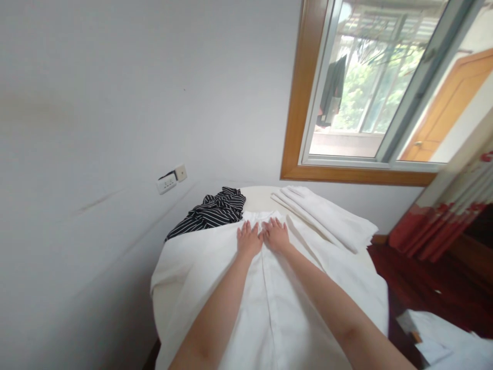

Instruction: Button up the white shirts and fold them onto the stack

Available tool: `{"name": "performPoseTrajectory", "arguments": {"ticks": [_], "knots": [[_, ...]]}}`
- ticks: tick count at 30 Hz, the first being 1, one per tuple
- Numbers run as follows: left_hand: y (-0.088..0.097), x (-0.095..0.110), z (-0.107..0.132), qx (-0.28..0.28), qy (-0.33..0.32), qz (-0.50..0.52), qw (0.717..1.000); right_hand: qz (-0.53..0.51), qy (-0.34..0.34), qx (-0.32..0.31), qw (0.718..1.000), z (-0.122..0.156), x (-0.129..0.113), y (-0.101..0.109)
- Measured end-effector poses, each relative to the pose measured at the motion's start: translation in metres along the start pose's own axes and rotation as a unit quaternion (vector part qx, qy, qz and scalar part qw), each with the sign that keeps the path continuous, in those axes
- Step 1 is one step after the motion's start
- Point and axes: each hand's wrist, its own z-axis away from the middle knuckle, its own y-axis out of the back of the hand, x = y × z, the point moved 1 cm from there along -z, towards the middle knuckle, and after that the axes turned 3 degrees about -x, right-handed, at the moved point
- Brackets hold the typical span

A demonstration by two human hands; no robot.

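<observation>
A white buttoned-looking garment (252, 318), with a seam down its middle, lies spread over a round pale table (256, 196). Its collar end points toward the wall. My left hand (249, 239) rests flat on the cloth just below the collar, fingers stretched out. Close beside it, my right hand (276, 235) also lies on the fabric with fingers extended, the two thumbs nearly touching. Neither hand visibly grips anything. One sleeve hangs toward the table's left edge.
A crumpled black-and-white striped cloth (217, 208) lies at the table's back left. Folded white fabric (327, 213) sits at the back right. The wall has a socket (167, 183) and a wood-framed window (362, 87). White items (442, 336) are low at right, near a curtain (435, 221).
</observation>
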Motion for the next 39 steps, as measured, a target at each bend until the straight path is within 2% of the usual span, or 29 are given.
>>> {"name": "performPoseTrajectory", "arguments": {"ticks": [4,8,12,17,23,27,32,35,39], "knots": [[0.002,0.000,0.002,0.022,-0.006,0.003,1.000,-0.026,-0.028,-0.022,0.999,0.010,-0.004,-0.010],[0.012,0.005,0.009,0.037,-0.005,-0.014,0.999,-0.024,-0.034,-0.034,0.999,0.010,-0.003,-0.008],[0.023,0.008,0.027,0.011,-0.032,-0.025,0.999,-0.034,-0.033,-0.034,0.998,0.010,-0.004,-0.007],[0.026,-0.002,0.059,-0.049,-0.064,-0.016,0.997,-0.044,-0.034,-0.023,0.998,0.010,-0.005,-0.013],[0.024,-0.004,0.076,-0.045,-0.066,-0.017,0.997,-0.084,-0.020,-0.041,0.995,0.009,0.006,0.005],[0.023,-0.003,0.073,-0.051,-0.064,-0.008,0.997,-0.070,0.000,-0.001,0.998,0.034,0.002,0.014],[0.032,-0.004,0.074,-0.022,-0.059,0.006,0.998,-0.015,-0.035,0.015,0.999,0.080,-0.017,0.000],[0.039,0.000,0.086,0.007,-0.065,0.014,0.998,-0.005,-0.041,0.017,0.999,0.091,-0.023,-0.004],[0.041,0.006,0.116,-0.017,-0.083,0.015,0.996,-0.011,-0.041,0.017,0.999,0.089,-0.022,-0.001]]}}
